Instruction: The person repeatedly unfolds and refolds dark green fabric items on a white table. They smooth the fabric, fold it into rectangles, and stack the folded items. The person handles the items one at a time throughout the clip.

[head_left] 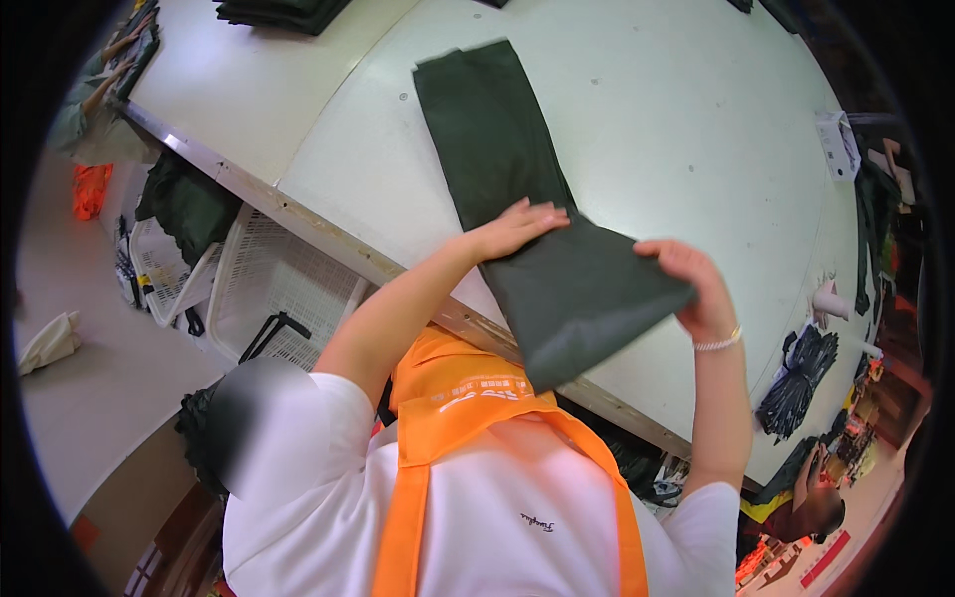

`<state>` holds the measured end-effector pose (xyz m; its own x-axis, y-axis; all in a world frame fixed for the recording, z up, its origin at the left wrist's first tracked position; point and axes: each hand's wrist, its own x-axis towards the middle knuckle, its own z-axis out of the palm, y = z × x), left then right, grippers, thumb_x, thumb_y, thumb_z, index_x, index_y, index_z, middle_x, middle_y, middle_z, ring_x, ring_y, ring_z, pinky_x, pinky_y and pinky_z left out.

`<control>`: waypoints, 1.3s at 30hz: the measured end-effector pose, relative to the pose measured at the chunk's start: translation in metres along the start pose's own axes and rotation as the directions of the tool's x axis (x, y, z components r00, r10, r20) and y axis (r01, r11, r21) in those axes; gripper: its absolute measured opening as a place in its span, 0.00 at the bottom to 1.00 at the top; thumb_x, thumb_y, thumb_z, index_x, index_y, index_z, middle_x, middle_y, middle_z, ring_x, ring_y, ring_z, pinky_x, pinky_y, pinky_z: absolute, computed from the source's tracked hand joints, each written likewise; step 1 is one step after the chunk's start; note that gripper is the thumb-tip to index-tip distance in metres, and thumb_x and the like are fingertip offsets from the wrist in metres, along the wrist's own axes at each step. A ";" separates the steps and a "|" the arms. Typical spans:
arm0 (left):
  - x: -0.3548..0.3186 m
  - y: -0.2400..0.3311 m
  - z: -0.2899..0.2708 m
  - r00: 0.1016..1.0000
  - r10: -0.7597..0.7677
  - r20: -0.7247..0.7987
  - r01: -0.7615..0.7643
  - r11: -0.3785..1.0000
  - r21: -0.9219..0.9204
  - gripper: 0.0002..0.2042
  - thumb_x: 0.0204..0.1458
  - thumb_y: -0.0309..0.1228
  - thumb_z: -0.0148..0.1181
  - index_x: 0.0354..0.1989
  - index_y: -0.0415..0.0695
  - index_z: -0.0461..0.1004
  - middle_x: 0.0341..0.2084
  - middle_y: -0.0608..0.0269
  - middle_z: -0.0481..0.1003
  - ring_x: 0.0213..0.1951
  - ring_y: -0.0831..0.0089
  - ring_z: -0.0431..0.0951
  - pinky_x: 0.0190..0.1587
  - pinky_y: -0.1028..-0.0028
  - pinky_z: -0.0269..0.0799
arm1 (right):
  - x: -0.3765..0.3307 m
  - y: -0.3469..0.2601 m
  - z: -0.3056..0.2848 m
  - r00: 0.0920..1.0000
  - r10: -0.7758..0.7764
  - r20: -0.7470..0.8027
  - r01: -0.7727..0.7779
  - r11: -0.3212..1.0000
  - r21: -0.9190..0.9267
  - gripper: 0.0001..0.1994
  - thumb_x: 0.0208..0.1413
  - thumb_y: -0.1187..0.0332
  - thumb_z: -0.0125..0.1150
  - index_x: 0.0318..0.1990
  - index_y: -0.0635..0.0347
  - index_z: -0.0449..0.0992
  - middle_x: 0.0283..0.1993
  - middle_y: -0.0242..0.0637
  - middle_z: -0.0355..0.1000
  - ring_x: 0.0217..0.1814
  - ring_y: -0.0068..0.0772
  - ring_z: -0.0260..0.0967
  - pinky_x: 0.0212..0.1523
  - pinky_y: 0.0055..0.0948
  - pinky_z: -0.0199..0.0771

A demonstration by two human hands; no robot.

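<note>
A long folded dark green garment [497, 129] lies on the white table [676, 119], and its near end fans out toward my body. The fabric looks smooth; I cannot tell exactly what kind of garment it is. My left hand [522, 227] rests flat across its middle, fingers stretched out. At the right corner of the wide end, my right hand [699, 287] has its fingers curled round the fabric edge. That near part is slightly raised and reaches over the table's front edge. The underside of the right grip is hidden.
White plastic baskets [261, 249] stand left below the table edge, with dark green cloth [187, 207] over one. A dark stack [284, 12] lies at the far left. Black strips [799, 378] lie at the right. Other people work at the far left [95, 95] and lower right [811, 497].
</note>
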<state>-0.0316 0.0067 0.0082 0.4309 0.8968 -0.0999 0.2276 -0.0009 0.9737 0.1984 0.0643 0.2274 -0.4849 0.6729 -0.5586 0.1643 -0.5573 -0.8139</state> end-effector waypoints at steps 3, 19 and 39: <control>-0.037 0.032 -0.002 0.943 -0.329 -0.049 0.129 0.497 -0.858 0.40 0.57 0.63 0.23 0.56 0.41 0.68 0.54 0.55 0.69 0.58 0.65 0.64 0.64 0.65 0.48 | 0.069 -0.026 0.010 0.982 0.084 -0.169 -0.002 0.901 0.433 0.16 0.60 0.60 0.49 0.40 0.68 0.71 0.37 0.47 0.73 0.41 0.41 0.73 0.45 0.31 0.75; -0.076 0.065 0.006 0.666 -0.305 -0.681 0.518 0.846 0.127 0.15 0.52 0.43 0.56 0.33 0.42 0.74 0.31 0.59 0.76 0.34 0.61 0.75 0.38 0.64 0.68 | 0.087 0.109 0.015 0.586 -0.810 -0.011 0.208 0.163 -0.964 0.28 0.54 0.68 0.56 0.63 0.58 0.59 0.68 0.51 0.47 0.67 0.57 0.45 0.65 0.49 0.47; 0.065 0.026 -0.219 0.767 -0.639 -0.059 0.631 0.767 -0.115 0.35 0.53 0.58 0.47 0.57 0.38 0.65 0.56 0.47 0.66 0.58 0.56 0.64 0.60 0.61 0.56 | 0.131 0.151 0.004 0.706 0.140 -0.694 0.018 0.976 0.215 0.24 0.58 0.61 0.56 0.58 0.67 0.62 0.50 0.38 0.69 0.50 0.34 0.67 0.51 0.31 0.68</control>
<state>-0.1896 0.1616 0.0718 0.1336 0.7141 -0.6872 0.3463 0.6160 0.7075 0.1558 0.0669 0.0321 0.2770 0.7349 -0.6191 -0.0332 -0.6366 -0.7705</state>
